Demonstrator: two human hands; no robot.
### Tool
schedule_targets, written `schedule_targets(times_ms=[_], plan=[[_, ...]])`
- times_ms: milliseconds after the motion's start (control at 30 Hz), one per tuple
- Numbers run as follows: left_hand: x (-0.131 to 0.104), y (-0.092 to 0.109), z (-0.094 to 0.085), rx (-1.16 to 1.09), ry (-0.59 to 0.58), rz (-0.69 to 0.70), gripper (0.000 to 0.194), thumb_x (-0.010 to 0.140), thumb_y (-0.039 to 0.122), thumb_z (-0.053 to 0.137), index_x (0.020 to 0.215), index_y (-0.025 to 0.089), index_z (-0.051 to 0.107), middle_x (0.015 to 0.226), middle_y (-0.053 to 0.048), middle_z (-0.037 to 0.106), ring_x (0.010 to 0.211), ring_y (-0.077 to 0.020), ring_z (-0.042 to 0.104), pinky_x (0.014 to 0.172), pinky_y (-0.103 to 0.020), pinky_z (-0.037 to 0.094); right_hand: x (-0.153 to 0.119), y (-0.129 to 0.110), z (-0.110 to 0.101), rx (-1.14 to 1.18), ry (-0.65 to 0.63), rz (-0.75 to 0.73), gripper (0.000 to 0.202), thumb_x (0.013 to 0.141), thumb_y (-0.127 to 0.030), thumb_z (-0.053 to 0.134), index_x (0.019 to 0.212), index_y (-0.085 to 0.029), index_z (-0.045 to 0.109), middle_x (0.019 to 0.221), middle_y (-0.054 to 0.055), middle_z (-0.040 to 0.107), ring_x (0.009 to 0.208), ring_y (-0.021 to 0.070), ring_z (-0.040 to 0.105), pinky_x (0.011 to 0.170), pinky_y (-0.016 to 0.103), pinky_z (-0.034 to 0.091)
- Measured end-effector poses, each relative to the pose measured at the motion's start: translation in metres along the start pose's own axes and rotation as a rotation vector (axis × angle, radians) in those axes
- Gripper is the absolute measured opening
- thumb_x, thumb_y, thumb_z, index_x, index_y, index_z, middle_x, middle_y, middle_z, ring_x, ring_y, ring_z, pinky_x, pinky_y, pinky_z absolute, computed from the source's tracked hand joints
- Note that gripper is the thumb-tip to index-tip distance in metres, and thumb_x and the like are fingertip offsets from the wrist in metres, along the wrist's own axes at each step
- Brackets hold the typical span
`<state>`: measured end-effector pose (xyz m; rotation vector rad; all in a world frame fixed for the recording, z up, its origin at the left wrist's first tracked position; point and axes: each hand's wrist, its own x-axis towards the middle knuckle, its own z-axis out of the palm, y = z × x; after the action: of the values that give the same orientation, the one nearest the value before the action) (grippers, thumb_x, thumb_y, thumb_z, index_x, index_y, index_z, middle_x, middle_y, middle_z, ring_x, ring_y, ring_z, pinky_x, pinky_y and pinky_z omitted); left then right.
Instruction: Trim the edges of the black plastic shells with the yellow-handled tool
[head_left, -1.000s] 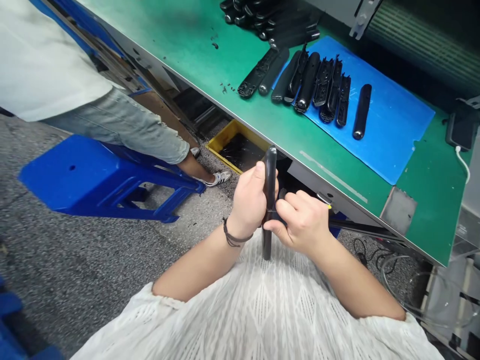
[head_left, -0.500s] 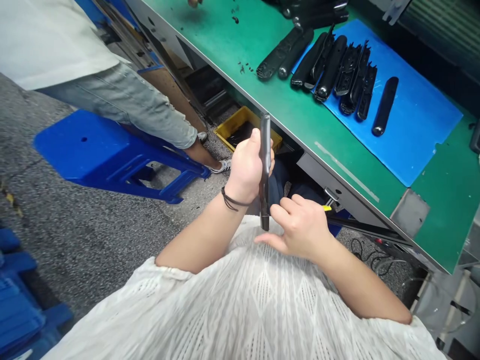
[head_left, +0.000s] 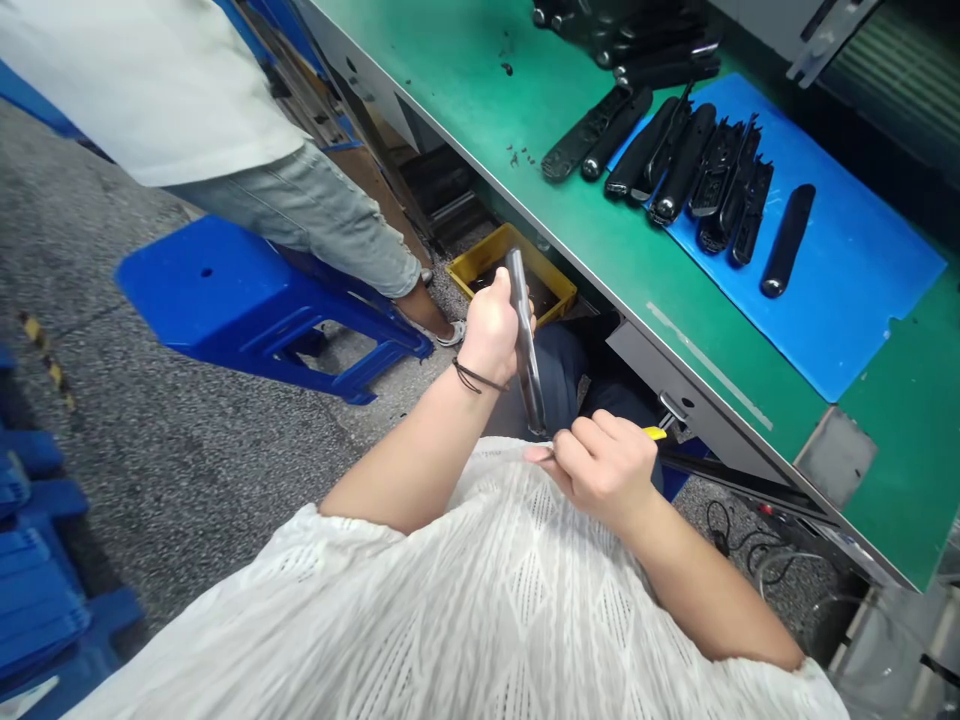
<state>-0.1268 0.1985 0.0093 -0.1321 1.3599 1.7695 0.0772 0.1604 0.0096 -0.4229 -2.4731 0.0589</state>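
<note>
My left hand (head_left: 491, 330) is wrapped round a long, narrow black plastic housing part (head_left: 528, 350), held in front of my lap with its lower end slanting towards my right hand. My right hand (head_left: 604, 462) is closed, its thumb stretched out near that lower end. From the back of the right fist sticks the yellow end of a slim tool (head_left: 654, 433); fingers hide most of it, so its kind cannot be made out. Whether the tool touches the part is unclear.
Several similar black housings (head_left: 682, 165) lie on the green bench (head_left: 465, 90) and a blue sheet (head_left: 847, 290). A yellow crate (head_left: 469, 262) sits under the bench edge. To the left are a blue stool (head_left: 202, 285) and a standing person (head_left: 187, 110).
The black part has tipped from nearly upright to a slant, its lower end now further right. My right thumb has drawn closer to the fingers. The whole view has shifted slightly.
</note>
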Motion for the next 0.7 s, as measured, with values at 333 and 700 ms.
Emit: schedule_targets(times_ms=[333, 700], plan=[[0.013, 0.023, -0.021, -0.042, 0.054, 0.024, 0.049, 0.110, 0.048, 0.037, 0.072, 0.019, 0.050, 0.052, 0.006, 0.039, 0.033, -0.0067, 0.032, 0.035, -0.020, 0.024, 0.015, 0.032, 0.039, -0.126, -0.598, 0.338, 0.081, 0.086, 0.003, 0.050, 0.156, -0.036, 0.043, 0.095, 0.005, 0.061, 0.068, 0.0159, 0.055, 0.052, 0.028, 0.027], [-0.003, 0.025, -0.014, 1.193, 0.042, 0.844, 0.015, 0.087, 0.026, 0.055, 0.100, 0.020, 0.060, 0.089, -0.008, 0.062, 0.088, -0.0273, 0.064, 0.083, -0.038, 0.049, -0.040, 0.032, 0.018, 0.170, -0.476, 0.567, 0.023, 0.100, -0.026, 0.054, 0.086, -0.022, 0.072, 0.074, 0.000, 0.062, 0.068, 0.0142, 0.060, 0.063, 0.028, 0.038]])
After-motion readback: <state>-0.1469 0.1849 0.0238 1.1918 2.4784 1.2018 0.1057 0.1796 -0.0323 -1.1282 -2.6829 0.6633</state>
